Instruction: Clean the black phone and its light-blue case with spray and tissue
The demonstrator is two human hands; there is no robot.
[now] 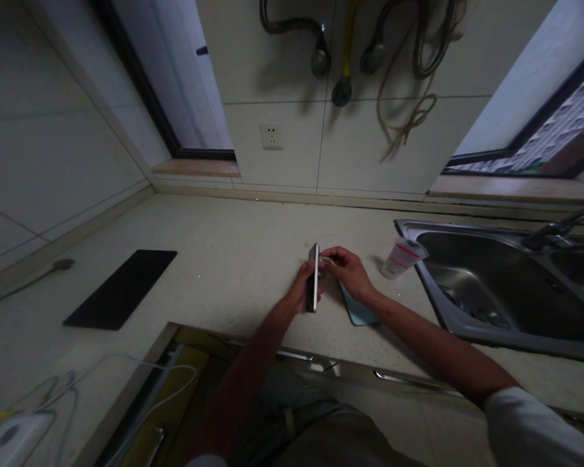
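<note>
My left hand (300, 287) is closed around a smartphone (316, 280) held upright over the counter. The phone's pale narrow edge faces up toward me, and its dark face shows as a thin strip. On the phone's right side, my right hand (349, 271) is pinched on a small, thin, light-coloured thing (328, 259) that reaches to the phone near its top end. Its kind is too small to make out. Under my right wrist a flat light-blue object with rounded corners (360, 312) lies on the counter, partly hidden by the hand and forearm.
A clear plastic cup (401, 258) with red marks leans beside the steel sink (431, 305) at right. A black flat mat (124, 290) lies on the counter (233, 240) at left. White cables (175, 367) hang near a white device (17, 441). Hoses (292, 27) hang from the wall.
</note>
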